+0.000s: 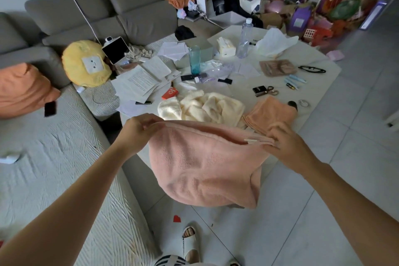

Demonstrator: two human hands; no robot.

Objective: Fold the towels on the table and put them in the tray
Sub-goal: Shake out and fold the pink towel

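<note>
The left grip (141, 128) and right grip (285, 142) each pinch a top corner of a pink towel (207, 164), which hangs off the near edge of the white table (313, 80). On the table lie a crumpled cream towel (207, 107), a folded orange towel (269, 114), printed papers (140, 82) whose text is too small to read, and what seems an empty clear bottle (245, 39). A grey sofa (121, 13) stands behind.

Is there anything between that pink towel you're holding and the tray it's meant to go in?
I can't tell: no tray shows in this view. The left hand and right hand pinch the pink towel by its top edge, hanging at the near edge of the table. Just beyond lie a cream towel and an orange towel.
</note>
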